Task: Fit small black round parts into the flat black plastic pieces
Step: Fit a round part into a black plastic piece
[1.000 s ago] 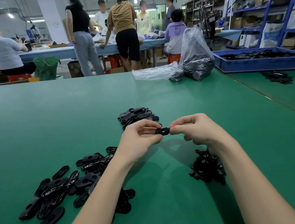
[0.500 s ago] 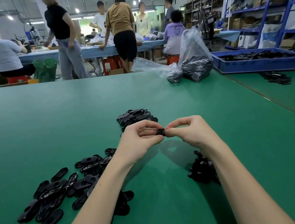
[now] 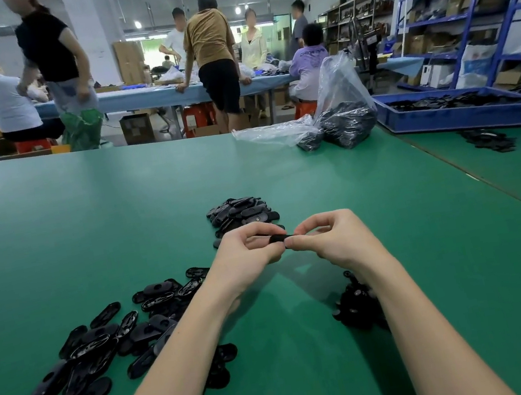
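Note:
My left hand (image 3: 248,253) and my right hand (image 3: 332,240) meet above the green table (image 3: 82,221), both pinching one flat black plastic piece (image 3: 278,238) between fingertips; most of it is hidden by the fingers. A loose spread of flat black oval pieces (image 3: 104,346) lies at the near left, partly under my left forearm. A clump of small black round parts (image 3: 355,306) sits under my right wrist. Just beyond my hands rests another heap of flat black pieces (image 3: 241,213).
Clear plastic bags of black parts (image 3: 342,116) stand at the table's far right. A blue tray (image 3: 467,112) with black parts lies beyond them, beside blue shelving. Several people stand or sit at a long blue table (image 3: 130,96) in the background.
Both hands stay together on the held piece, which has turned edge-on between the fingertips. A standing person in the background has walked to the left.

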### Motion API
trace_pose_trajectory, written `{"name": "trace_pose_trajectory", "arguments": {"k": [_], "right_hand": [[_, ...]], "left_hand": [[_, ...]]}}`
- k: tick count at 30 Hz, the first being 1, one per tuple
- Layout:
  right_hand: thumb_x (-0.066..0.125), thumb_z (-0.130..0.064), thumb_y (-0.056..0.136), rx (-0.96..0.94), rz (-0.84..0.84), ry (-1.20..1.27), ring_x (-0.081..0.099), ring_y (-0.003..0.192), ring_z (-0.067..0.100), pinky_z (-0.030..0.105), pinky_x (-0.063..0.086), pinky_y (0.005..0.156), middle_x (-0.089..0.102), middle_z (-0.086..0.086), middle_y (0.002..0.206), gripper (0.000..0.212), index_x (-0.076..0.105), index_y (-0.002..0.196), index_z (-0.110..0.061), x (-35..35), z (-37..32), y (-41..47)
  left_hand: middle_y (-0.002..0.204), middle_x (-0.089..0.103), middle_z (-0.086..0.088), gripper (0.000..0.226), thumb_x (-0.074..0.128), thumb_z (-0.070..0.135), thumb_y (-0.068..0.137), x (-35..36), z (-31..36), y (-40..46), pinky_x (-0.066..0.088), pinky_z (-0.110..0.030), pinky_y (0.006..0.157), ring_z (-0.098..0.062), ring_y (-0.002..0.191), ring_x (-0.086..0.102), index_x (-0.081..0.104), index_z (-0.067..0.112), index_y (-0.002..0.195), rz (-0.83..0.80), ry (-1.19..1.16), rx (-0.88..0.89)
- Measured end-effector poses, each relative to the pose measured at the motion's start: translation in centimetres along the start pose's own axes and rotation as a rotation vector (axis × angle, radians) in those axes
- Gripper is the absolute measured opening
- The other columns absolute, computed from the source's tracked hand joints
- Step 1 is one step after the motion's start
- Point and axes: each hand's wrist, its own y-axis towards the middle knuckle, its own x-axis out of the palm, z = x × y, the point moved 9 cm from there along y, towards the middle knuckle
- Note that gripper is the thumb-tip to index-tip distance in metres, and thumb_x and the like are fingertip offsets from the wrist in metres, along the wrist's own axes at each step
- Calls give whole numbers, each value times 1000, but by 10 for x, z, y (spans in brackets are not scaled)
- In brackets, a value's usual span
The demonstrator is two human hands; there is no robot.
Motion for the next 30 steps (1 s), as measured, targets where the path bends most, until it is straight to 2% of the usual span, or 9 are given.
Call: {"name": "trace_pose_trajectory", "arguments": {"k": [6, 14, 21, 24, 26, 28, 30], "right_hand": [[84, -27, 76, -19, 30, -69, 52, 51, -2, 7, 35, 45, 65, -14, 60, 10, 76, 73, -23, -1, -1, 3], [83, -26, 75, -47, 59, -62, 52, 45, -7, 6, 36, 45, 66, -14, 56, 10, 74, 72, -21, 1, 1, 2], [81, -22, 75, -121, 73, -135, 54, 46, -9, 4, 37, 46, 64, -13, 54, 13, 71, 67, -23, 6, -8, -3], [83, -25, 78, -107, 43, -68, 53, 46, -6, 7, 37, 47, 65, -13, 57, 13, 72, 71, -24, 6, -5, -1], [84, -27, 80, -63, 32, 44, 49, 44, -2, 11, 36, 46, 63, -13, 56, 11, 75, 78, -22, 4, 1, 0], [85, -29, 79, -37, 32, 83, 47, 42, -2, 15, 37, 48, 64, -12, 60, 12, 75, 84, -23, 4, 4, 0], [84, -34, 79, -35, 49, 59, 51, 45, -3, 16, 41, 53, 70, -10, 69, 16, 74, 88, -26, 5, 5, 0]], "left_hand": [[80, 77, 0, 16, 73, 2, 86, 1, -5, 2, 52, -13, 71, -5, 69, 66, 74, 13, 98, 6, -13, -23], [78, 77, 0, 17, 77, 3, 84, -2, -8, 2, 52, -12, 68, -5, 69, 68, 75, 12, 98, 12, -24, -50], [68, 74, 4, 14, 78, 3, 83, -5, -13, 2, 50, -11, 62, -3, 61, 66, 74, 15, 88, 53, 17, -67], [65, 72, 11, 15, 78, 9, 84, -10, -2, 3, 44, -7, 60, 2, 60, 62, 74, 19, 95, 40, 139, 32], [73, 75, 11, 20, 78, 11, 84, -12, 9, 3, 44, -9, 61, 2, 64, 65, 71, 25, 97, 2, 251, 136], [77, 76, 13, 21, 80, 10, 82, -14, 16, 4, 44, -7, 63, 3, 67, 67, 73, 25, 94, 1, 366, 223], [71, 72, 22, 18, 82, 13, 79, -15, 22, 7, 42, -4, 63, 5, 64, 64, 75, 26, 90, 48, 492, 312]]}}
